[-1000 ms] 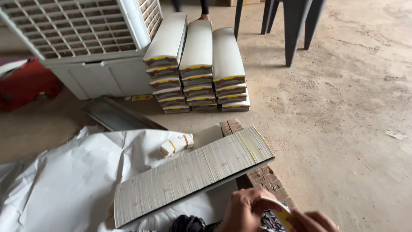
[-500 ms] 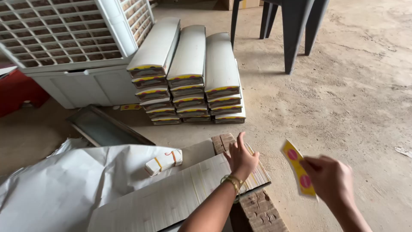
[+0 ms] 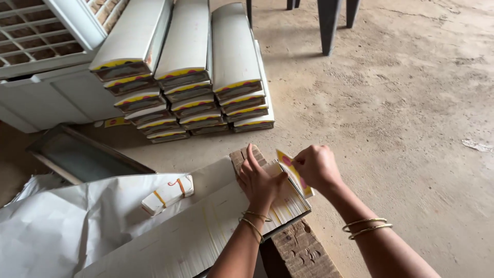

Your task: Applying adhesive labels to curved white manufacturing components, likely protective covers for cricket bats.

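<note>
Now left hand [image 3: 260, 180] flat, fingers spread on stack [image 3: 206, 237]; right hand [image 3: 316, 166] pinches yellow label [image 3: 289, 166].

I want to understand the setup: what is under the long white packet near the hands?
A wooden block shows under the long white packet; white paper lies beside. The rest underneath is hidden.

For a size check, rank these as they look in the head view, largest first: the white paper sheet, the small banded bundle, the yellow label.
1. white paper sheet
2. small banded bundle
3. yellow label, though the right hand hides part of it, so ranks two and three are unsure.
</note>
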